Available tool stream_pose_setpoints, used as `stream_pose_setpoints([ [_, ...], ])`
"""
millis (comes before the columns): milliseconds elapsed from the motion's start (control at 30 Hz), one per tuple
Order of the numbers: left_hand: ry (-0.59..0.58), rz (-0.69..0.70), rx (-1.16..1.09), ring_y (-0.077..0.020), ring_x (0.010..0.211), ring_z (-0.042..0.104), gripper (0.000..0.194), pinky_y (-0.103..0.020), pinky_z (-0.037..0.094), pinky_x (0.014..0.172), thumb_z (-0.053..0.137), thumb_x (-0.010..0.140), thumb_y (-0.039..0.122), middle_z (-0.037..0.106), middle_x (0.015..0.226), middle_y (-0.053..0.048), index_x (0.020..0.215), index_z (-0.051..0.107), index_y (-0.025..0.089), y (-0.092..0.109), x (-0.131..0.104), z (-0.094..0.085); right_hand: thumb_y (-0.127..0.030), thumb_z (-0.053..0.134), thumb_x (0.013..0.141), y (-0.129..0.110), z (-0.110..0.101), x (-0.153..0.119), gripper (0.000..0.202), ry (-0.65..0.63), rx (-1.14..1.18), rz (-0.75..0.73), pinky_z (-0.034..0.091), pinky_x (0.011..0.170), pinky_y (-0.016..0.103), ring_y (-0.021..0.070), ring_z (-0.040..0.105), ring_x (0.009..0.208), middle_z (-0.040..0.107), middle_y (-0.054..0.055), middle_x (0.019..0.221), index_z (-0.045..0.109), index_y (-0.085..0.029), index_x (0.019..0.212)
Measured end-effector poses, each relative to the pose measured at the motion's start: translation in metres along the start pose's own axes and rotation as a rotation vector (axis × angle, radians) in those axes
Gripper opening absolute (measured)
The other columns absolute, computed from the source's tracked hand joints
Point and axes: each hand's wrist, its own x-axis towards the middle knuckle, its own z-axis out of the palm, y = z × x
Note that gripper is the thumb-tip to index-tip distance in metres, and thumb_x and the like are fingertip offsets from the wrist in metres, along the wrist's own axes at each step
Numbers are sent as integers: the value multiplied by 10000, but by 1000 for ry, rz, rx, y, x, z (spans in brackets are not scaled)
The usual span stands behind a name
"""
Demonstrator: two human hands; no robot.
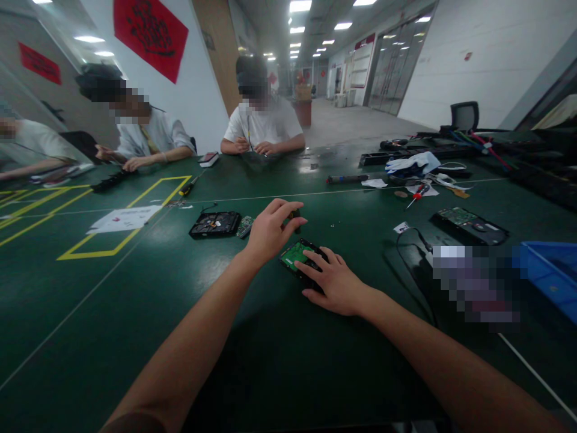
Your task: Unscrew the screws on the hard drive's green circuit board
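A hard drive (292, 255) with its green circuit board facing up lies on the table in front of me. My right hand (336, 281) rests over it, fingers across the board and thumb along the near edge, holding it. Just above the drive's far left corner, my left hand (271, 231) pinches a small dark piece (295, 214) between thumb and fingertips; its kind is hard to make out. Left of that hand lie a loose circuit board (244, 227) and an opened black hard drive (215, 224).
Another hard drive (471, 225) lies to the right, near a blue bin (552, 276) and a blurred-out object with a cable. Behind are a red screwdriver (420, 192), gloves (412, 163) and a dark cylindrical tool (347, 179). Paper (124, 219) lies left. Several people sit across the table.
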Motion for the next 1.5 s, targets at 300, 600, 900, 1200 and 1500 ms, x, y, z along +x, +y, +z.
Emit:
stream_pose_setpoints([
  [300, -105, 13, -120, -195, 1061, 664, 388, -336, 605, 864, 562, 1001, 162, 661, 1250, -88, 1381, 596, 234, 4, 0, -3, -632, 493, 992, -1, 0, 1, 698, -11, 8, 4, 266, 1161, 667, 479, 195, 1501, 269, 74, 1689, 340, -362, 1617],
  [600, 36, -51, -71, -168, 956, 669, 292, -241, 583, 690, 775, 896, 275, 658, 1099, -54, 1138, 632, 195, 3, 1, 2, -612, 488, 1000, -3, -2, 0, 688, -18, 11, 7, 250, 1163, 680, 476, 200, 1498, 265, 79, 1691, 335, -356, 1620],
  [900, 14, -47, -80, -157, 908, 653, 351, -219, 563, 632, 787, 887, 294, 642, 1093, -52, 1196, 640, 211, 3, 1, 2, -619, 492, 995, -2, -3, 0, 697, -21, 5, 9, 253, 1165, 676, 478, 201, 1499, 265, 76, 1692, 330, -363, 1622],
  [1200, -161, 6, -271, -187, 1063, 666, 472, -275, 610, 744, 519, 1031, 220, 634, 1294, -104, 1500, 506, 268, 4, 0, -3, -620, 487, 998, -2, -2, 0, 685, -5, -3, 0, 270, 1155, 675, 475, 209, 1496, 281, 79, 1684, 345, -359, 1615],
  [1500, -98, -28, -96, -193, 964, 659, 393, -335, 600, 822, 648, 976, 242, 665, 1116, -77, 1368, 624, 257, 4, 2, -3, -608, 492, 995, -2, -2, 0, 686, -19, 0, 6, 256, 1159, 688, 480, 201, 1499, 273, 80, 1689, 348, -354, 1615],
])
